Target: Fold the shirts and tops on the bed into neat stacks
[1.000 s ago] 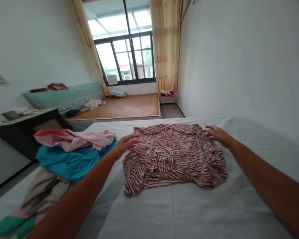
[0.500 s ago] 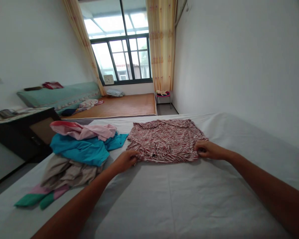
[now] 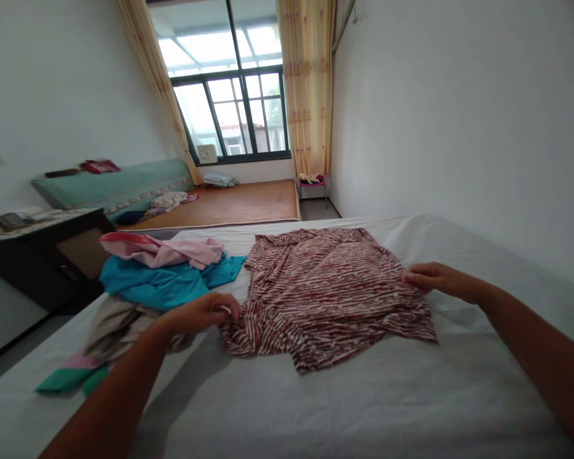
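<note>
A brown-and-white striped shirt (image 3: 325, 287) lies spread on the white bed sheet (image 3: 363, 408) in front of me, wrinkled, its near edge uneven. My left hand (image 3: 208, 312) is closed in a pinch on the shirt's left side, where the cloth bunches up. On the opposite side, the fingers of my right hand (image 3: 433, 279) pinch the shirt's right edge. Beside my left hand is a pile of clothes: a pink garment (image 3: 160, 248) on top, a blue garment (image 3: 153, 280) below it, then a beige garment (image 3: 119, 328) partly hidden by my forearm.
Pink-and-green socks (image 3: 67, 376) lie at the pile's near end. Beyond the sheet stands another bed with a brown mat (image 3: 249, 201). A dark cabinet (image 3: 43, 268) is at the left, a white wall (image 3: 459, 115) at the right. A small stool (image 3: 312, 183) stands under the curtain.
The shirt's near part has unfolded toward me and now covers more of the sheet. My hands have moved apart, the left one leftward and the right one rightward.
</note>
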The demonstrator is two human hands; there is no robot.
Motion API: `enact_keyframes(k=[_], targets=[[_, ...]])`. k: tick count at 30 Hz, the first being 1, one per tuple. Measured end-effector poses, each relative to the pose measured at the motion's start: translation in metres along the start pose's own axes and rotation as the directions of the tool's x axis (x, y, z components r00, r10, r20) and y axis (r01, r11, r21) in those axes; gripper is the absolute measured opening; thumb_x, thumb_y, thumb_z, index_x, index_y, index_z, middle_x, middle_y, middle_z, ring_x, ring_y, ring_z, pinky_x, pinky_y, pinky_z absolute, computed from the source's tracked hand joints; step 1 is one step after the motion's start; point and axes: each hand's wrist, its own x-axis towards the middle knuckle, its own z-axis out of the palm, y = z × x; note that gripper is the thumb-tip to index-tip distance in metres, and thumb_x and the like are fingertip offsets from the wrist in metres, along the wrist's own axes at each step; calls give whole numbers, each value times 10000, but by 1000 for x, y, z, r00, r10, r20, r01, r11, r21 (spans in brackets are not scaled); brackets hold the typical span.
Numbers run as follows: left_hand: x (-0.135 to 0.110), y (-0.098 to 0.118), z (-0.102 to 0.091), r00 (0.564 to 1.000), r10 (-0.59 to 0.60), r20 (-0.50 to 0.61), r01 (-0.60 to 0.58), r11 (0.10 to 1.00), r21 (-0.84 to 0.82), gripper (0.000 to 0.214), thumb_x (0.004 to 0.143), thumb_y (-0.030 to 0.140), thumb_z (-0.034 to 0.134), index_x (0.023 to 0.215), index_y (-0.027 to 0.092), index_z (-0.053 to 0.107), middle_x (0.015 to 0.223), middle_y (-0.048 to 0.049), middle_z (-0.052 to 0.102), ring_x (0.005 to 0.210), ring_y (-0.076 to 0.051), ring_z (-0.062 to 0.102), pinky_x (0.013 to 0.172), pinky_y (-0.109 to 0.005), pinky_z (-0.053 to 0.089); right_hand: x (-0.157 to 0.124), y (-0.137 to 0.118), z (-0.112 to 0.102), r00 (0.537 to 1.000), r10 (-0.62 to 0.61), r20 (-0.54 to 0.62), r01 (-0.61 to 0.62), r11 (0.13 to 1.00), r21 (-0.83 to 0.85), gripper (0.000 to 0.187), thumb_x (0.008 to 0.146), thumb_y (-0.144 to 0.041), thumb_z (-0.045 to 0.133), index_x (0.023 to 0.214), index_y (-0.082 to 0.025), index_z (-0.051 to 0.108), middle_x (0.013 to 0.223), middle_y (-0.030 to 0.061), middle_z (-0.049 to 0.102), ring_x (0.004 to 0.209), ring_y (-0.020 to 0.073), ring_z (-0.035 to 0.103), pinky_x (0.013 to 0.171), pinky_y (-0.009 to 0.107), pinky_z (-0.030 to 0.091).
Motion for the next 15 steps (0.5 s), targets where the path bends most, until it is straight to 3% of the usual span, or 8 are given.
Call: enact_keyframes(k=[3,6,8,10,13,15], targets=[[7,10,15,998,66,2,-66,995,73,325,803,410,607,1058,218,666,1068,-54,651,980,-207,597,888,-292,463,4,22,1,991,123,43,-120,991,-65,567,723,-744,524,639,-186,580,576,19,577,495,134,502,481,267,417],[15,18,35,991,115,68,-128,963,237,637,706,382,727,1304,278,534,1287,-63,537,1140,-242,518,1002,-335,392,6,44,5,948,314,-59,-316,893,-320,591,735,-760,469,592,-194,563,554,61,590,495,181,539,474,300,404],[21,20,50,989,132,66,-147,927,346,674,693,351,739,1328,304,516,1295,-60,516,1172,-255,481,1028,-355,360,6,53,11,936,303,-179,-351,809,-471,556,749,-726,480,587,-202,568,593,78,616,568,217,579,520,319,413],[28,20,62,990,140,22,-136,892,432,523,747,316,684,1260,307,580,1190,-58,556,1124,-250,494,995,-351,375,4,54,21,954,205,-219,-291,805,-517,476,735,-671,540,616,-211,571,640,63,635,621,222,588,558,318,413],[38,20,71,988,145,-46,-104,864,492,300,831,289,581,1122,277,654,1017,-57,583,1007,-229,530,891,-318,413,3,44,37,980,67,-186,-128,932,-340,402,699,-607,610,656,-212,552,661,18,624,642,196,574,591,299,425],[40,20,68,988,151,-39,-113,867,485,210,874,303,522,1006,245,675,958,-54,582,925,-209,549,824,-289,422,2,32,45,979,33,-201,-44,998,-47,379,714,-583,610,699,-209,547,684,3,619,667,186,578,622,294,450]])
